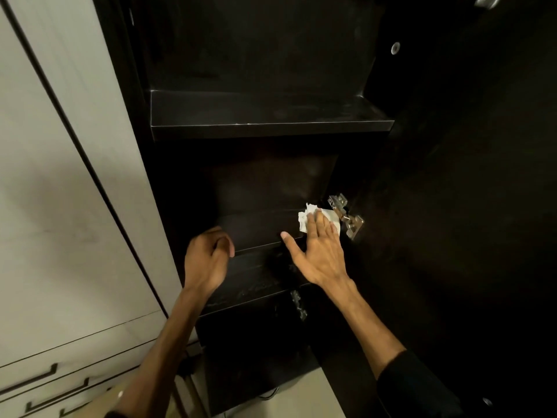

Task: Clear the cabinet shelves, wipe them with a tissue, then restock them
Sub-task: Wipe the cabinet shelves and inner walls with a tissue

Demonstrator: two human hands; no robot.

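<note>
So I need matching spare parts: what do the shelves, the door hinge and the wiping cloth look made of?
Upper shelf: probably laminated board, dark brown and semi-matt, with a faint sheen and a crisp square front edge. Hinge: bright silvery metal, shiny, likely plated steel. Tissue: thin white paper, crumpled, pressed flat under the right hand.

The cabinet (271, 55) stands open, with the upper shelf (265, 116) above the middle shelf (256, 233). On the middle shelf, at its right end, lies the tissue (303, 220) under the right hand (319, 251), just beside the hinge (346, 215). The left hand (208, 254) is before the same shelf's left part. The drawers (45, 387) are at the lower left.
</note>
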